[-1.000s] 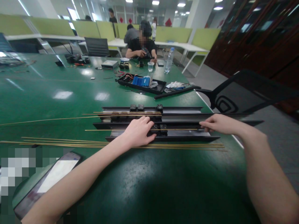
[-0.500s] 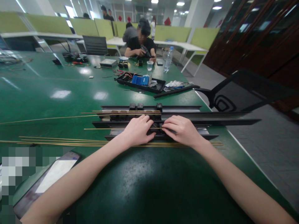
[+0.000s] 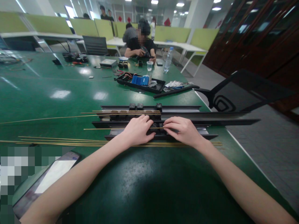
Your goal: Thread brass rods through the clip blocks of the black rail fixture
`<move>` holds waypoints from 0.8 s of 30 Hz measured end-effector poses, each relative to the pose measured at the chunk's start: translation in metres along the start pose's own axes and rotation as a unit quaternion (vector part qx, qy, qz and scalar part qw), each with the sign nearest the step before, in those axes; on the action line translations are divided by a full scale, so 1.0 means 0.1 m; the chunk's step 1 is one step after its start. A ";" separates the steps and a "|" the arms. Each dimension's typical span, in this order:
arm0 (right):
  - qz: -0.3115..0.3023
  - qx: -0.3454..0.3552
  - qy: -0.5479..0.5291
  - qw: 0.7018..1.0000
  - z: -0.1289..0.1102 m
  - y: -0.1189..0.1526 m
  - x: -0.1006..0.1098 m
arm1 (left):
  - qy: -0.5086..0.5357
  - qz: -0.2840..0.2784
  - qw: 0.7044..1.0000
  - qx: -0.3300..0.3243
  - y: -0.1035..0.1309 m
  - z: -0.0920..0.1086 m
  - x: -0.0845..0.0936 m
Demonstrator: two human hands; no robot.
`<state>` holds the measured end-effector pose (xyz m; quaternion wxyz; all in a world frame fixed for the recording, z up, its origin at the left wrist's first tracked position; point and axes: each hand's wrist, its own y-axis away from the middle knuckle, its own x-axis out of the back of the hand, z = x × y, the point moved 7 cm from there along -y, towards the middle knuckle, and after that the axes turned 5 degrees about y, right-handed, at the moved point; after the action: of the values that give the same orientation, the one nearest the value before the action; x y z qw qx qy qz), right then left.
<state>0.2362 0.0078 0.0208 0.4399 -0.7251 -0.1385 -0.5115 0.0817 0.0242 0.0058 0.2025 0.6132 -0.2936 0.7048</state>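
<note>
My left hand [image 3: 139,130] curls its thumb and fingers around a small black block [image 3: 153,127] in the nearest black rail [image 3: 190,137]. A thin brass rod [image 3: 102,129] runs from the left, passes behind that hand and shows again beyond the block. At its right end, the fingertips of my right hand [image 3: 183,127] pinch the rod beside a second black block. Behind my hands lie other black rails [image 3: 233,122], with several black blocks [image 3: 140,106] and more brass rods [image 3: 123,114] along them.
Several loose brass rods [image 3: 60,141] lie across the green table [image 3: 149,186] in front of the rails. A phone-like slab [image 3: 53,177] is under my left forearm. Farther back are a black tray [image 3: 121,81], a water bottle [image 3: 168,59] and a person holding a drill-like tool.
My right hand has shifted slightly to the right along the rod. My left hand stays in place around the block.
</note>
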 end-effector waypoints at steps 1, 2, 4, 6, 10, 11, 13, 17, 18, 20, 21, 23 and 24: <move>0.001 0.001 0.005 1.000 -0.01 0.00 0.00 | 0.001 -0.001 1.000 0.001 0.00 0.00 0.00; 0.003 0.001 0.009 1.000 -0.02 0.00 0.00 | 0.002 -0.002 1.000 0.003 0.00 0.00 0.00; 0.007 0.000 0.016 1.000 -0.04 0.00 0.01 | 0.002 -0.005 1.000 0.005 0.00 0.00 0.00; 0.011 -0.003 0.020 1.000 -0.05 0.00 0.01 | 0.002 -0.005 1.000 0.005 0.00 0.00 0.00; 0.017 -0.009 0.020 1.000 -0.04 0.03 0.01 | 0.005 0.001 1.000 0.003 0.01 0.01 0.02; 0.016 -0.012 0.020 1.000 -0.03 0.04 0.01 | 0.006 0.002 1.000 0.002 0.01 0.01 0.02; 0.014 -0.014 0.022 1.000 -0.02 0.06 0.01 | 0.009 0.003 1.000 0.003 0.01 0.00 0.02; 0.012 -0.010 0.031 0.999 -0.01 0.07 0.02 | 0.010 0.008 1.000 -0.002 0.00 0.00 0.02; 0.013 -0.008 0.035 0.999 -0.01 0.07 0.02 | 0.009 0.009 1.000 -0.003 0.00 0.00 0.03; 0.016 -0.003 0.042 0.999 -0.02 0.08 0.02 | 0.009 0.009 1.000 -0.004 0.00 0.00 0.03; 0.018 -0.001 0.046 0.999 -0.02 0.08 0.03 | 0.010 0.008 1.000 -0.004 0.00 0.00 0.03; 0.023 0.002 0.053 0.998 -0.02 0.09 0.04 | 0.012 0.006 1.000 -0.003 0.00 0.00 0.03; 0.024 0.002 0.056 0.998 -0.01 0.10 0.04 | 0.013 0.007 1.000 -0.003 0.00 -0.01 0.03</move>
<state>0.2442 0.0001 0.0194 0.4604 -0.6978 -0.0975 -0.5400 0.0810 0.0247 0.0086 0.2035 0.6015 -0.2974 0.7130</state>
